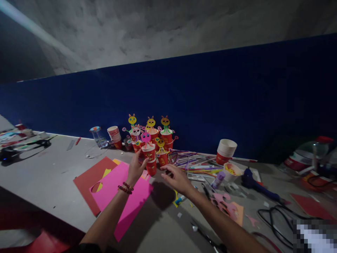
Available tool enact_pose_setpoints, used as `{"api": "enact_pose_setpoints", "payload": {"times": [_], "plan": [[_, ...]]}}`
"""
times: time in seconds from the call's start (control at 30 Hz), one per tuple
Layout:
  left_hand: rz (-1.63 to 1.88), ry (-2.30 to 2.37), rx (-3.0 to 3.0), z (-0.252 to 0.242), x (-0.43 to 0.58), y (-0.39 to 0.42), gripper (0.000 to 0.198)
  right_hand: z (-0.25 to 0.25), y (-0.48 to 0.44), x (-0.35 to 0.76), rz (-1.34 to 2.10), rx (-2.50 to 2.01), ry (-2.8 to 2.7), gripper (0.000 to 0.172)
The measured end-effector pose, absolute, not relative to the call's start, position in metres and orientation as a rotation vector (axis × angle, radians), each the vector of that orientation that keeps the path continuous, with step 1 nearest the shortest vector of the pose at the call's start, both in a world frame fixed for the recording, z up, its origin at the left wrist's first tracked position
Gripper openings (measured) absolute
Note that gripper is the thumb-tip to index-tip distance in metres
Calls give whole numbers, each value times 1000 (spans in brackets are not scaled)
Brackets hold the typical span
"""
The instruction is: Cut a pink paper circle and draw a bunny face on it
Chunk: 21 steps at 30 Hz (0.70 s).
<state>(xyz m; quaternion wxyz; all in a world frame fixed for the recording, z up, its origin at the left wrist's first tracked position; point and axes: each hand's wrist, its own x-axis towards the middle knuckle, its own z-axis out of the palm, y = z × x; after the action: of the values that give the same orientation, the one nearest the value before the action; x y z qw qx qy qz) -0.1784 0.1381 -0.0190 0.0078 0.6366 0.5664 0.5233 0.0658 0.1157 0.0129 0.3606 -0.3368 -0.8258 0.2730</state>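
Note:
My left hand (pixel 136 168), with a beaded bracelet (pixel 125 188) at the wrist, is at the left side of a red paper cup (pixel 149 153) that stands on another upturned red cup (pixel 151 168). Its thumb and fingers are apart; whether they touch the cup I cannot tell. A pink bunny-eared face (pixel 145 137) rises from this cup. My right hand (pixel 177 177) hovers to the right of the cups, fingers spread, holding nothing. Close behind stand several similar cup figures, among them a yellow face (pixel 132 119), an orange face (pixel 165 121) and a white face (pixel 136 131).
Pink paper (pixel 131 207) and red-brown paper (pixel 86 181) lie at the left. Stacked cups (pixel 114 135) and a clear jar (pixel 99 137) stand behind. To the right are pipe cleaners (pixel 195 163), another cup stack (pixel 226 151), a glue stick (pixel 218 180), a blue glue gun (pixel 259 186) and cables.

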Motion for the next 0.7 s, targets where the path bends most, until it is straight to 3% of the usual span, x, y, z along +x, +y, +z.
{"api": "enact_pose_setpoints", "payload": {"times": [0.07, 0.23, 0.4, 0.5, 0.6, 0.7], "plan": [[1666, 1733, 1972, -14, -178, 129, 45, 16, 104, 79, 624, -825, -2187, 22], [1713, 1592, 1972, -5, -160, 89, 25, 21, 66, 107, 29, -620, -2457, 20], [1223, 1088, 2022, 13, -116, 48, 24, 12, 30, 116, -314, -387, -2501, 17], [842, 713, 1921, 27, -84, 33, 42, -2, 16, 119, -200, -427, -2553, 15], [524, 585, 2135, 34, -54, 22, 56, -13, 5, 127, 156, -569, -2646, 18], [449, 596, 2206, 30, -30, 11, 49, -11, -10, 139, 483, -720, -2700, 27]]}}
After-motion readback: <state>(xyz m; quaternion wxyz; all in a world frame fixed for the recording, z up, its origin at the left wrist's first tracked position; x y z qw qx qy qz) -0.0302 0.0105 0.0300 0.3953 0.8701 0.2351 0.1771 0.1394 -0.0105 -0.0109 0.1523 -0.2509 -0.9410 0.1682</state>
